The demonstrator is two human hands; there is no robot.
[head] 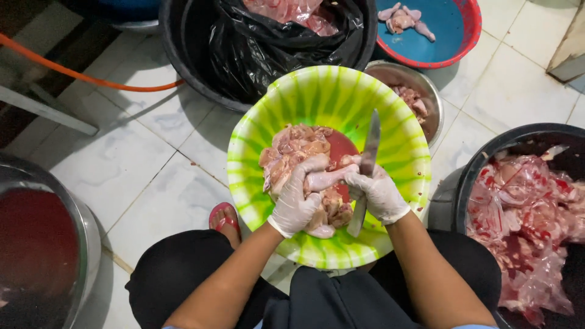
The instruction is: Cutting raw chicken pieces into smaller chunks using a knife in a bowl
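A raw chicken leg piece (326, 179), pale pink with skin on, lies roughly level across the middle of a green-and-white striped plastic bowl (396, 131), above a heap of raw chicken pieces (292, 149). A long kitchen knife (367, 164) stands nearly upright, blade pointing away, its edge touching the piece's right end.

meat (291, 151) in bowl (317, 97), tubs around

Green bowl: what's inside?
Green bowl holds raw chicken pieces and red liquid. Gloved left hand and right hand with knife cover the rest.
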